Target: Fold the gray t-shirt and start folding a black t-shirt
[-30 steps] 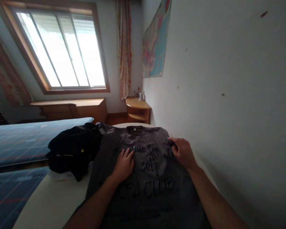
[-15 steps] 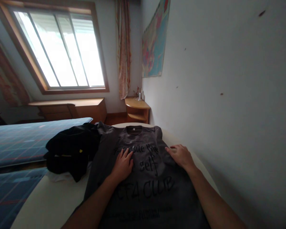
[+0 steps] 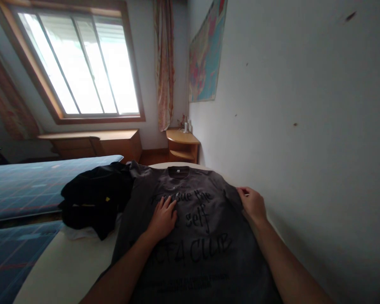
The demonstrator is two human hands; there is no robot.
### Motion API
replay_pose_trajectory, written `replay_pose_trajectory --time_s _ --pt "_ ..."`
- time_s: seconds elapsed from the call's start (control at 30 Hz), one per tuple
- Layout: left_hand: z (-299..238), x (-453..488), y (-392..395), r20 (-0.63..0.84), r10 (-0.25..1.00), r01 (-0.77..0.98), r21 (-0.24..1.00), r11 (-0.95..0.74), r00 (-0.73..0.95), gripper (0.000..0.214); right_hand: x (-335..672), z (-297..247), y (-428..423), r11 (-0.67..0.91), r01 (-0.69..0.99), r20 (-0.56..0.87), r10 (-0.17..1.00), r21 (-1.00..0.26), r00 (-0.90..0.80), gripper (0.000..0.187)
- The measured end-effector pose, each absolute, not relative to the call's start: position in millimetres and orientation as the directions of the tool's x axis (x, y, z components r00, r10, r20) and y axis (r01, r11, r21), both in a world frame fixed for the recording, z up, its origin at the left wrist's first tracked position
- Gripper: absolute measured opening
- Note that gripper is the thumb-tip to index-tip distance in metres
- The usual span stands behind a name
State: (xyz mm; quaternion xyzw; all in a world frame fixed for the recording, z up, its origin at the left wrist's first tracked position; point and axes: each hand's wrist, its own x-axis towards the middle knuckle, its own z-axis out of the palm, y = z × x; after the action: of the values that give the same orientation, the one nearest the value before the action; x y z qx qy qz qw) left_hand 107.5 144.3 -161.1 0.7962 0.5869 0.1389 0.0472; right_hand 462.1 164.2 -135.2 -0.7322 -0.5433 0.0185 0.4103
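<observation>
A dark grey T-shirt (image 3: 196,219) with black lettering lies spread front side up, its collar pointing away from me. On its chest my left hand (image 3: 163,215) rests flat, fingers spread over the print. My right hand (image 3: 252,204) is closed at the shirt's right side, pinching the edge of the sleeve and holding it out toward the wall. Beside the shirt's left shoulder sits a heap of black clothing (image 3: 96,190) with a small yellow mark.
The shirt lies on a pale rounded surface (image 3: 72,261). Blue checked mattresses (image 3: 25,185) are at the left, and a white wall (image 3: 319,169) stands close on the right. A wooden corner shelf (image 3: 182,137) and a desk (image 3: 114,137) are at the back.
My right hand has moved outward to the right and taken hold of the sleeve, which is now drawn out flat toward the wall. My left hand stays in place.
</observation>
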Motion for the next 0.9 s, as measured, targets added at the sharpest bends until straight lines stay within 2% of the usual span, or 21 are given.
replay_pose_trajectory --time_s 0.17,0.3,0.4,0.5,0.6,0.7,0.8,0.9 --pt "-161 107 145 0.163 0.951 0.925 0.239 -0.296 0.262 0.051 479 -137 168 -0.065 0.751 0.536 0.66 -0.657 0.526 0.045" --pt "-160 107 144 0.152 0.954 0.923 0.252 -0.29 0.258 0.051 488 -141 175 -0.022 0.764 0.627 0.555 -0.645 0.546 0.043" --pt "-159 108 143 0.144 0.954 0.921 0.259 -0.292 0.262 0.053 485 -145 180 0.057 0.815 0.688 0.571 -0.577 0.447 0.039" --pt "-159 108 142 0.142 0.953 0.918 0.263 -0.297 0.268 0.054 475 -150 184 0.068 0.874 0.687 0.649 -0.48 0.327 0.04" --pt "-159 108 141 0.13 0.955 0.921 0.26 -0.291 0.266 0.055 464 -159 185 -0.024 0.936 0.575 0.783 -0.352 0.236 0.045" --pt "-158 109 140 0.124 0.956 0.922 0.257 -0.29 0.266 0.057 456 -169 183 -0.132 0.952 0.357 0.905 -0.277 0.23 0.052" --pt "-157 109 139 0.124 0.954 0.918 0.263 -0.298 0.274 0.058 453 -172 184 -0.181 0.95 0.213 0.948 -0.254 0.237 0.055" --pt "-156 109 138 0.125 0.953 0.916 0.264 -0.302 0.277 0.059 453 -164 189 -0.206 0.943 0.159 0.954 -0.26 0.253 0.055"
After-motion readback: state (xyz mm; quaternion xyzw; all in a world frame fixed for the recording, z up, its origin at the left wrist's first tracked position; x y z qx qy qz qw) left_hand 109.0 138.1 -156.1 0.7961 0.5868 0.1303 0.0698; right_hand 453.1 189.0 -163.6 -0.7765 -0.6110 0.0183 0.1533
